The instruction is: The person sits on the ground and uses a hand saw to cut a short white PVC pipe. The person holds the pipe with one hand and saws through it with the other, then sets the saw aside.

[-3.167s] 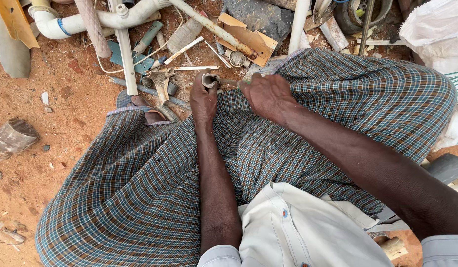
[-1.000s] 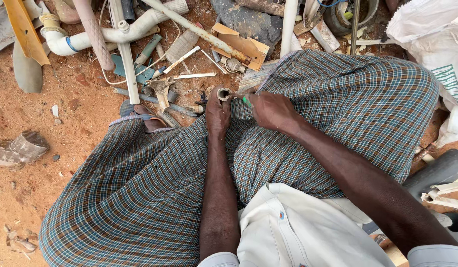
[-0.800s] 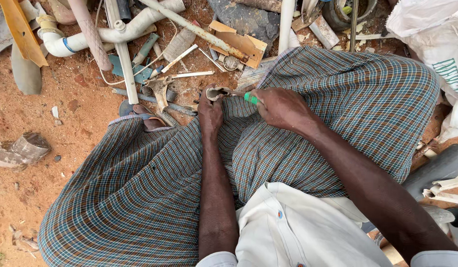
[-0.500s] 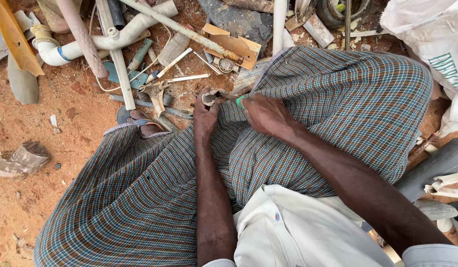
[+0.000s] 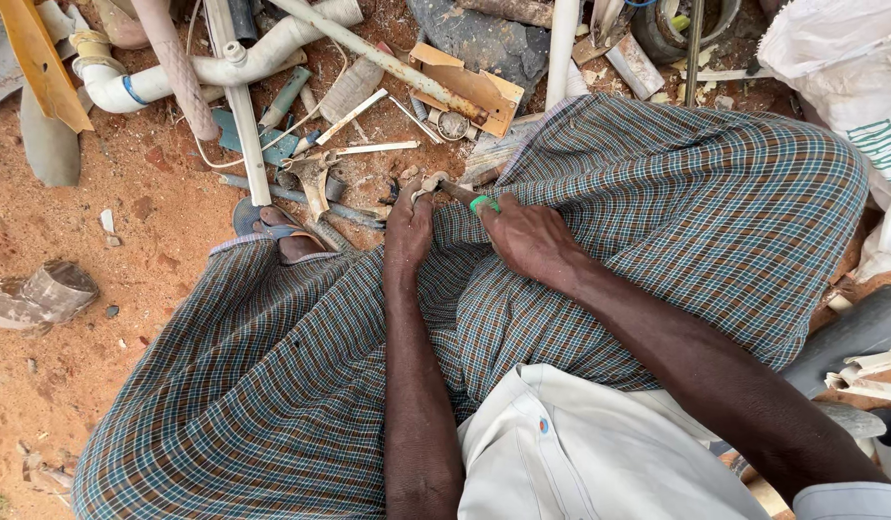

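A person sits on red dirt ground (image 5: 128, 289), seen from above, legs spread under a large checked wrap cloth (image 5: 609, 212) in teal, brown and white, with one pale shirt (image 5: 580, 453) at the near edge.

Two bare forearms reach away from the body to the far middle of the scene. The right hand (image 5: 532, 241) is closed around one slim tool with a green handle (image 5: 481, 203); its fingers are pressed together in a fist-like grip, and the tool's dark shaft runs left toward the other hand. The left hand (image 5: 408, 226) has its fingers curled, pinching one small metal fitting (image 5: 433, 181) at the far edge of the cloth, just above the ground.

The fitting looks stiff, hard and light, probably gritty rather than slippery; its small size suggests a fingertip pinch around its body is the sure hold. The tool seems rigid and light, best gripped at its green handle.

Beyond the hands lies a scatter of scrap: one bent white plastic pipe (image 5: 224, 67) at the far left, one long grey metal rod (image 5: 387, 63), one torn cardboard piece (image 5: 474, 87), one yellow plank (image 5: 41, 58) and one white sack (image 5: 840, 58) at the far right. One crushed can (image 5: 46, 294) lies apart at the left. Smaller bits are too many and too jumbled to count.
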